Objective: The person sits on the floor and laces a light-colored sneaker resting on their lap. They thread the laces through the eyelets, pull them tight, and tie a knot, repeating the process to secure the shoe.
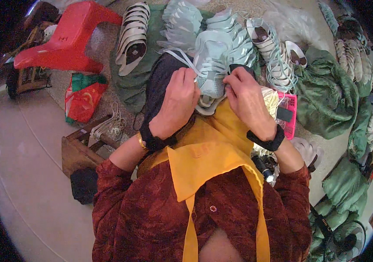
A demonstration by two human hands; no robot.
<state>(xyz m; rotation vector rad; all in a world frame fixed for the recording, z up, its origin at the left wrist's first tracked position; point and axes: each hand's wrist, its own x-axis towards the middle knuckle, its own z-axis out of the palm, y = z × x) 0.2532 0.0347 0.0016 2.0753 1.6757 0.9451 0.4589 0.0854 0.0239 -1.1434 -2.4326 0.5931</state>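
Note:
A pale blue-grey shoe upper (212, 50), laced across its front, lies over my lap with its toe end toward me. My left hand (177, 98) is closed at its left edge, fingertips pinching a pale shoelace (178, 56) that loops out past the upper's left side. At the opposite edge my right hand (248, 102) is closed too, thumb and fingers pinched against the shoe upper. Whether a lace end is also between those right fingertips is too small to tell. Both hands are level, with the lacing between them.
Beyond the upper stand stacks of pale blue uppers (182, 22) and white uppers (133, 37). More laced uppers (278, 65) lie right, near a pink basket (288, 115) and green cloth (326, 98). A red plastic chair (70, 39) and wooden stool (79, 150) are left.

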